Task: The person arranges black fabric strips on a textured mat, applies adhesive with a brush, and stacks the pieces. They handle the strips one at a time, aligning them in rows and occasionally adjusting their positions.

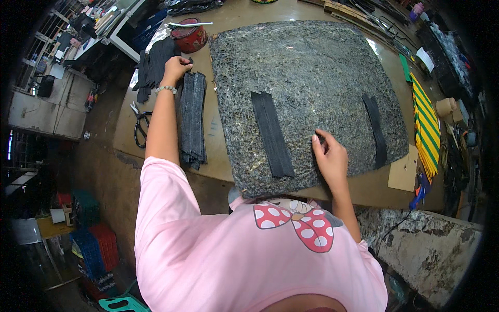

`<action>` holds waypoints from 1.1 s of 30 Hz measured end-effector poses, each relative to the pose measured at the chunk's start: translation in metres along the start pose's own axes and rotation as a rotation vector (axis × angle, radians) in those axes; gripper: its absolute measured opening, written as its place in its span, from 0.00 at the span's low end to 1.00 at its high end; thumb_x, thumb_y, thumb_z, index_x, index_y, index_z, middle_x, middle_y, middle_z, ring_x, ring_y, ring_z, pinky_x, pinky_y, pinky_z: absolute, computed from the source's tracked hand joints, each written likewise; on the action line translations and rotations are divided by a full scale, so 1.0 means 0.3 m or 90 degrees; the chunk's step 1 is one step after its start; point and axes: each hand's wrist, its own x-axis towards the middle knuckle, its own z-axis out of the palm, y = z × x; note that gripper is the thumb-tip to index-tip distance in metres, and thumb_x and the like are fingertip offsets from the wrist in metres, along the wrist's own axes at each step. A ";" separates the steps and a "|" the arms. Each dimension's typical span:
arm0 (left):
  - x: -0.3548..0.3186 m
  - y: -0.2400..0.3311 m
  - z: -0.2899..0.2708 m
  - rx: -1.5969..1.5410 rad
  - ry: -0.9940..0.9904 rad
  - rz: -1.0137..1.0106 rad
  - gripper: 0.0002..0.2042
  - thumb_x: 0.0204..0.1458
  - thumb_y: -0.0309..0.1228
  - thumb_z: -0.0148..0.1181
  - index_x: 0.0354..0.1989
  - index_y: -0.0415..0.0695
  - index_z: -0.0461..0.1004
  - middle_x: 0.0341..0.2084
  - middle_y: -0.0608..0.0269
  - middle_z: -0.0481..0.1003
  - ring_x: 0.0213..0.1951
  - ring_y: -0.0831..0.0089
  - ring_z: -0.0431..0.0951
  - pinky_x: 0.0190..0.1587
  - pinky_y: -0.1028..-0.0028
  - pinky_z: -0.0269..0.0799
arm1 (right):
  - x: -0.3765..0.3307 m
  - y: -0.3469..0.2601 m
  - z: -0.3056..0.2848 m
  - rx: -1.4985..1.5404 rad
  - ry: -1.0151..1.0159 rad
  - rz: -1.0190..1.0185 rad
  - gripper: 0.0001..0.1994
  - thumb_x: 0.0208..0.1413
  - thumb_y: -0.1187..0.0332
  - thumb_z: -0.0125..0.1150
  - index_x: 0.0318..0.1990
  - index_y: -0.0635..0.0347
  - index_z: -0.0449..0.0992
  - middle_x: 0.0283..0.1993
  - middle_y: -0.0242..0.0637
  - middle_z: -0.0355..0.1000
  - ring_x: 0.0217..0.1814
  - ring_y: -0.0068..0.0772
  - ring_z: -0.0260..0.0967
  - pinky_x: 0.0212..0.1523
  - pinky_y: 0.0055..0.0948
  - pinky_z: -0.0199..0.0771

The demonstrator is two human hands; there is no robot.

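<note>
Brown table (218, 156) space fills the middle of a cluttered workroom, with stacked crates (88, 252) on the floor at the left and a worn wall (426, 244) at the lower right. On the table, reaching its near edge, lies a mottled grey-black pad (312, 62). It bears 2 black strips: the left strip (273, 135) slants across its near half, and the right strip (377, 132) lies near its right edge.

Just left of the pad is a stack (193, 117) of similar strips. Beyond it sit a dark pile (156, 60) and a red tin (189, 39) with a white-handled brush (195, 24) across its top. Scissors (139, 127) lie left of the stack.

The left hand (178, 67) is at the stack's far end, fingertips drawn close together; I cannot tell whether they have hold of a strip. The right hand (331, 156) is over the pad between the 2 strips, loosely curled, with a gap between thumb and forefinger and nothing visible in it; whether it touches the pad is unclear.
</note>
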 end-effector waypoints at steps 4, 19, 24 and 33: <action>0.001 -0.039 0.024 -0.074 0.043 -0.035 0.17 0.35 0.36 0.73 0.32 0.39 0.80 0.30 0.56 0.80 0.35 0.68 0.80 0.42 0.71 0.73 | 0.001 0.005 -0.011 0.012 -0.027 -0.023 0.14 0.55 0.62 0.60 0.45 0.60 0.77 0.16 0.34 0.64 0.18 0.23 0.59 0.22 0.27 0.60; -0.510 0.970 -0.545 -0.334 -0.085 0.441 0.17 0.51 0.32 0.64 0.47 0.39 0.73 0.33 0.63 0.78 0.33 0.80 0.77 0.35 0.82 0.72 | 0.213 -0.303 -0.184 0.193 0.282 -0.462 0.18 0.57 0.65 0.58 0.52 0.62 0.72 0.50 0.45 0.71 0.55 0.40 0.67 0.58 0.34 0.62; -0.535 1.071 -0.311 -0.431 -0.099 0.412 0.11 0.50 0.32 0.65 0.38 0.38 0.78 0.28 0.67 0.78 0.30 0.84 0.74 0.33 0.84 0.69 | 0.151 -0.360 -0.133 0.541 0.066 -0.289 0.18 0.58 0.68 0.57 0.55 0.63 0.69 0.41 0.34 0.72 0.42 0.22 0.69 0.44 0.21 0.69; -0.461 0.723 0.139 -0.205 -0.138 0.237 0.16 0.41 0.46 0.68 0.33 0.49 0.82 0.44 0.61 0.76 0.48 0.59 0.70 0.53 0.61 0.60 | -0.062 -0.041 0.029 0.451 -0.163 0.107 0.17 0.57 0.71 0.58 0.53 0.68 0.70 0.27 0.23 0.67 0.23 0.07 0.58 0.23 0.12 0.59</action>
